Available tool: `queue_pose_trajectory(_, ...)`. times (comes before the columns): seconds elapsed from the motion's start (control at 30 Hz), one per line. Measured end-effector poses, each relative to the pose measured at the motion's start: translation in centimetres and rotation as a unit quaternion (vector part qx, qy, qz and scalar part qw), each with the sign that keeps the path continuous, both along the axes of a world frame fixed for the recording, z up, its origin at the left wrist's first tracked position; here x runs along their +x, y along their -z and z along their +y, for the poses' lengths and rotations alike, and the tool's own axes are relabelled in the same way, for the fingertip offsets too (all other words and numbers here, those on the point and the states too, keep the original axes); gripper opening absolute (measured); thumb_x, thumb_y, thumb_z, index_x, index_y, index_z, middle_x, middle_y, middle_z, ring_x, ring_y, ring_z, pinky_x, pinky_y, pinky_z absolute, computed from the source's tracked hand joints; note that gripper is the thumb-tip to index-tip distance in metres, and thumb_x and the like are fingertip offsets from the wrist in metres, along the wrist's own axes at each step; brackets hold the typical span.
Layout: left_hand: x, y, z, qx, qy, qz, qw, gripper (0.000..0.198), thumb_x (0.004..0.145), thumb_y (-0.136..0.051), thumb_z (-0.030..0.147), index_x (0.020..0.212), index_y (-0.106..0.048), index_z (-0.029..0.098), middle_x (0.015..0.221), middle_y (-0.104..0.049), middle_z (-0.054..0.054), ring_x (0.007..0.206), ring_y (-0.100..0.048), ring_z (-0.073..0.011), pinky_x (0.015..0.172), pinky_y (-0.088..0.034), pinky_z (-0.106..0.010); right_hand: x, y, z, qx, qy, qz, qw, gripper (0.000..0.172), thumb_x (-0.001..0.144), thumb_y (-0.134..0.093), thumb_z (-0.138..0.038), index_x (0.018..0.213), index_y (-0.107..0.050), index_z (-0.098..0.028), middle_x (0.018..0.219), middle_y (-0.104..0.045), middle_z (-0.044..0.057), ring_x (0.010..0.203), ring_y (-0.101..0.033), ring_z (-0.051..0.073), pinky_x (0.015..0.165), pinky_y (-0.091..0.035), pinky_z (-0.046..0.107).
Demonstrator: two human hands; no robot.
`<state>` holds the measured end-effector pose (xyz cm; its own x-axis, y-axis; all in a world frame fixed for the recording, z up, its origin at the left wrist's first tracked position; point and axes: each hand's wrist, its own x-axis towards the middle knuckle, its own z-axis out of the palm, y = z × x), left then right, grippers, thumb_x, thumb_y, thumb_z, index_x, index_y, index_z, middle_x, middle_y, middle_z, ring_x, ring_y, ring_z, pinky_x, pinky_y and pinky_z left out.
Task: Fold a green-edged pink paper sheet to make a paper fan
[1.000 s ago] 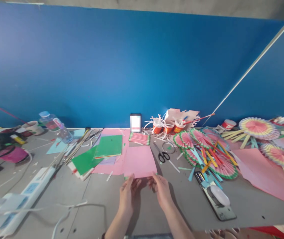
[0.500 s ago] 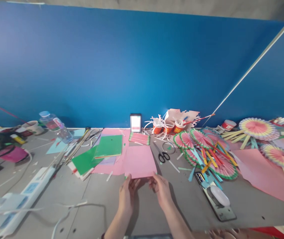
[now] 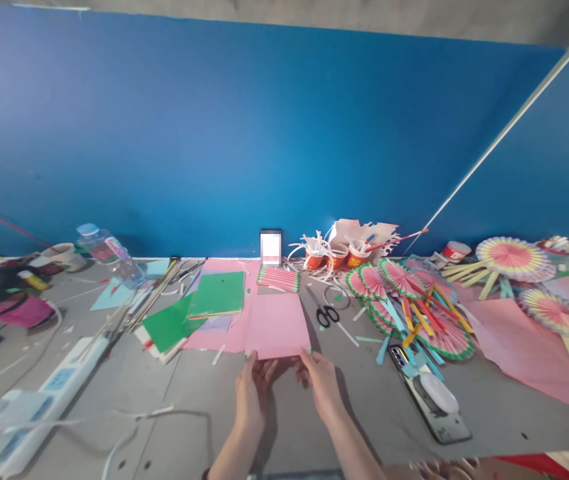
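Note:
A pink sheet of paper [image 3: 277, 327] lies in front of me, its near edge raised a little off the table. My left hand [image 3: 254, 383] pinches the near left corner, thumb on top and fingers curled beneath. At the near right corner my right hand [image 3: 320, 380] grips the same sheet in the same way. Just beyond the sheet is a pleated pink, white and green paper strip [image 3: 278, 279]. Black-handled scissors [image 3: 327, 315] rest close to its right side. Green paper sheets [image 3: 217, 293] overlap larger pink paper on the left.
A phone [image 3: 271, 248] stands against the blue wall. Red cups [image 3: 357, 255] hold pens and paper scraps. Folded paper fans [image 3: 417, 300] pile up on the right, near a phone with a white case on it [image 3: 437, 393]. Leftward are a bottle [image 3: 109, 250] and a power strip [image 3: 39, 407].
The pink sheet and both hands have shifted very slightly left in the view, along with the whole scene. Both hands keep their hold on the near corners.

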<state>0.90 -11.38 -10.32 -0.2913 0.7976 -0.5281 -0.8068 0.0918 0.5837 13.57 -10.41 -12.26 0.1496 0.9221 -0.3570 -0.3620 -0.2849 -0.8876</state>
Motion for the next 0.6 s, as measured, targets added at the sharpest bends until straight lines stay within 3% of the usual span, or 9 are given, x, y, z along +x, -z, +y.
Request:
queue_pose_trajectory(0.13,0.0,-0.3,0.0,0.001,-0.012,-0.022,1.000,0.009,0.083,-0.060,0.013,0.077,-0.068,0.013,0.076,-0.073,-0.006,0.077,-0.072,-0.0176,0.076,-0.060,-0.029,0.0,-0.3,0.0,-0.004,0.002,0.003,1.000,0.050,0.058,-0.080,-0.064,0.057,-0.067,-0.015,0.050,-0.059,0.003,0.040,-0.049,0.012,0.040,-0.020,0.025)
queue_pose_trajectory(0.27,-0.1,-0.4,0.0,-0.012,-0.001,-0.025,1.000,0.012,0.084,-0.059,0.012,0.075,-0.067,0.013,0.078,-0.073,-0.007,0.075,-0.072,-0.0173,0.075,-0.060,-0.027,0.0,-0.7,0.0,-0.006,0.009,0.040,0.999,0.047,0.057,-0.081,-0.060,0.058,-0.069,-0.014,0.049,-0.059,0.002,0.041,-0.048,0.011,0.041,-0.027,0.024)
queue_pose_trajectory(0.53,0.0,-1.1,0.3,-0.001,-0.042,-0.012,0.999,0.018,0.088,-0.059,0.028,0.086,-0.070,0.013,0.084,-0.074,-0.008,0.076,-0.071,-0.0162,0.067,-0.057,-0.024,-0.1,-0.8,-0.3,0.006,-0.025,0.023,0.999,0.046,0.061,-0.076,-0.058,0.057,-0.064,-0.014,0.051,-0.059,0.002,0.041,-0.051,0.012,0.041,-0.025,0.023)
queue_pose_trajectory(0.6,-0.3,-1.1,0.4,0.008,-0.040,0.014,0.999,0.018,0.085,-0.064,0.031,0.086,-0.070,0.014,0.084,-0.074,-0.007,0.075,-0.071,-0.0166,0.067,-0.056,-0.024,-0.1,-0.9,-0.3,0.008,-0.037,-0.001,0.999,0.044,0.063,-0.074,-0.057,0.068,-0.068,-0.014,0.054,-0.060,0.001,0.040,-0.048,0.011,0.040,-0.026,0.023)
